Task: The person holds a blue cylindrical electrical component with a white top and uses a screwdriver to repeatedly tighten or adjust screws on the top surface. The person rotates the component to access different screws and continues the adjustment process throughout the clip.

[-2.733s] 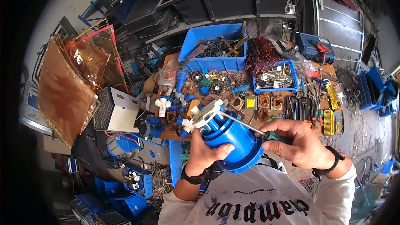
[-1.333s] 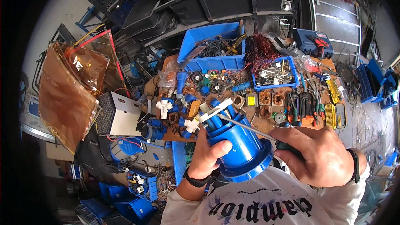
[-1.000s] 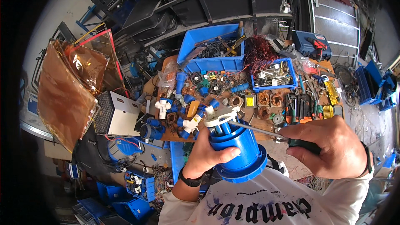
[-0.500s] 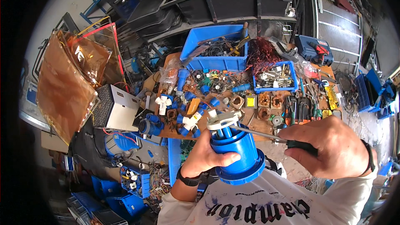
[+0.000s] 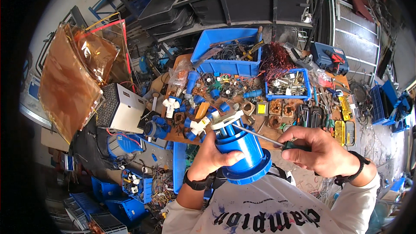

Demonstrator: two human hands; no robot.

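My left hand (image 5: 216, 154) is wrapped round a blue plastic cylindrical housing (image 5: 245, 151), tilted in front of my chest. Its wide ribbed rim faces down toward me, and a white plate (image 5: 226, 120) sits on the far end. In my right hand (image 5: 314, 149) is a screwdriver (image 5: 260, 135), gripped by its dark green handle. The long metal shaft points left, and its tip reaches the gap beneath the white plate. Whether the tip presses on a part inside cannot be made out.
A wooden bench (image 5: 169, 135) beyond my hands carries blue and white pipe fittings (image 5: 200, 125), a large blue crate (image 5: 228, 66) of cables and a smaller blue tray (image 5: 288, 96) of metal parts. Hex keys (image 5: 316, 115) lie at the right. Brown sheets (image 5: 69, 82) stand at the left.
The blue housing has turned more upright, and its rim has shifted slightly left. My right hand has moved left and lower, with the screwdriver now slanting more steeply down to the right.
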